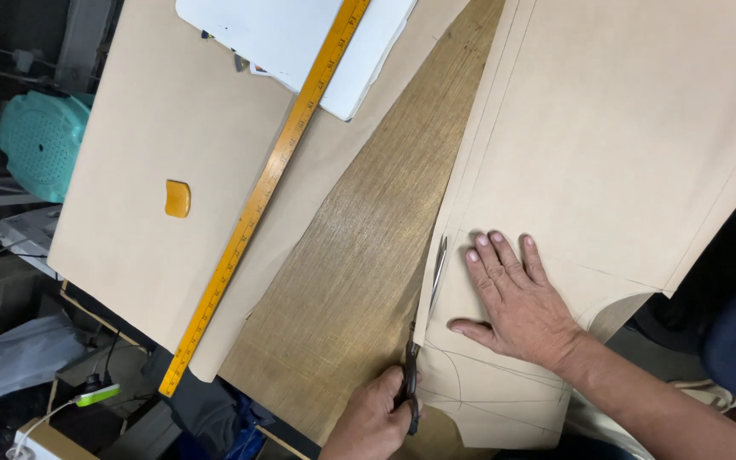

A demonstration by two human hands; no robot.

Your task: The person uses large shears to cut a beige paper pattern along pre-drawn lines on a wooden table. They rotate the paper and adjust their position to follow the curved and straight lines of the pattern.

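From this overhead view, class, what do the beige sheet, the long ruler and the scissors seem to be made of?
Beige sheet: matte woven cloth, probably; it lies limp and bears drawn lines.
Long ruler: yellow, glossy, painted wood or plastic; unclear which.
Scissors: grey metal blades with a dull shine, dark handles in the left hand.

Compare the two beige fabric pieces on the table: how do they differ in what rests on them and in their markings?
The left fabric piece carries a yellow ruler, an amber chalk block and white sheets; the right fabric piece has only the right hand pressing it flat. The right piece shows drawn lines and meets the scissors held by the left hand; the left shows none. Both are beige and lie flat.
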